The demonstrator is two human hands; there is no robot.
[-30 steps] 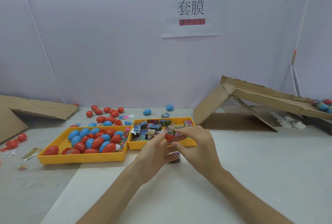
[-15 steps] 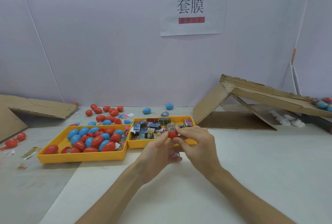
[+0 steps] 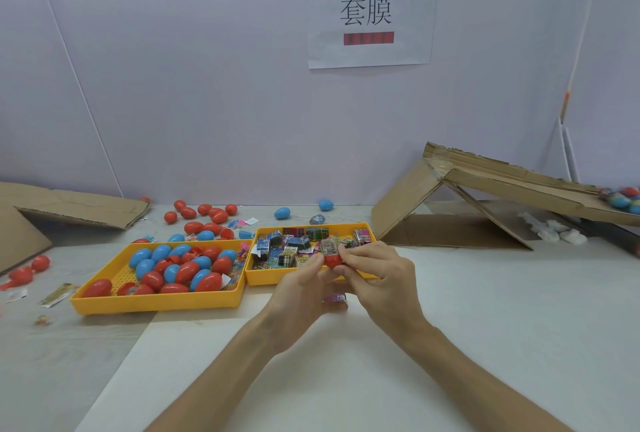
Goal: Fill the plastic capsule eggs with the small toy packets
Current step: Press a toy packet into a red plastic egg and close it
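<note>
My left hand (image 3: 304, 287) holds a red egg half (image 3: 333, 260) between fingertips, just in front of the packet tray. My right hand (image 3: 377, 274) pinches a small toy packet (image 3: 329, 247) that sticks up out of that half. Another small piece with purple print (image 3: 335, 300) shows under my left hand's lower fingers; whether it is held or lying on the table is unclear. A yellow tray (image 3: 301, 277) of several toy packets sits behind my hands. To its left, a larger yellow tray (image 3: 156, 303) holds several red and blue eggs.
Loose red and blue eggs (image 3: 204, 215) lie behind the trays near the wall. Flat cardboard (image 3: 69, 206) lies at far left. A folded cardboard ramp (image 3: 485, 196) stands at right with several filled eggs (image 3: 623, 199) on its far end. Scraps of wrapper lie at the left edge.
Both hands have stayed together by the packet tray, lifting slightly. The packet sits a little deeper in the red half than before.
</note>
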